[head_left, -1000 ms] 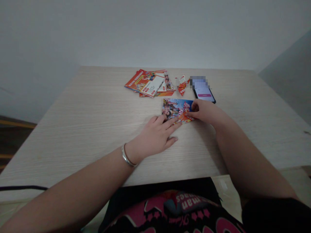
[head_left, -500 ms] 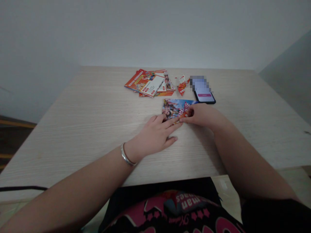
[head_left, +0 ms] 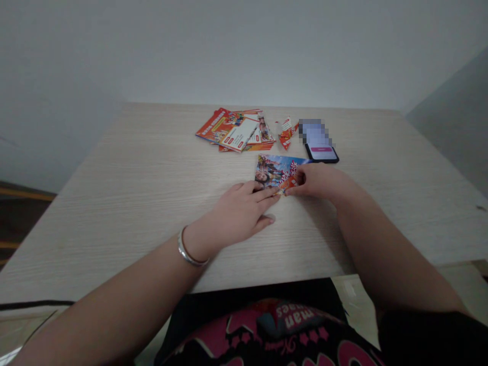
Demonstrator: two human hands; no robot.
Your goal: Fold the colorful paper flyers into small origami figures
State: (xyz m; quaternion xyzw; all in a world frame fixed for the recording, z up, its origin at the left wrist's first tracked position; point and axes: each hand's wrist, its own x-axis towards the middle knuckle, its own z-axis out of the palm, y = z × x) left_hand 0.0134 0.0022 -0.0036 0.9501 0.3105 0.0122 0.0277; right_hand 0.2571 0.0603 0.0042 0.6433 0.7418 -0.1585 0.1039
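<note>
A colourful printed leaflet (head_left: 276, 170), mostly blue with red lettering, lies on the table in front of me. My left hand (head_left: 244, 211), with a silver bangle at the wrist, rests at its near left edge. Its fingers are stretched out, the tips touching the leaflet. My right hand (head_left: 314, 180) holds the leaflet's right side, thumb at the near edge and fingers bent over the top. The palm covers part of that end.
Behind the leaflet, a fanned stack of red and white leaflets (head_left: 231, 132) lies on the pale wooden table (head_left: 133, 188). Right of the stack is a folded red-and-white paper piece (head_left: 286, 134), then a smartphone (head_left: 322, 145) with its screen lit. A wall (head_left: 259, 51) stands at the table's far edge.
My left hand has slid slightly left and back toward me along the near edge, uncovering a bit more of the leaflet. My right hand stays almost in place on it.
</note>
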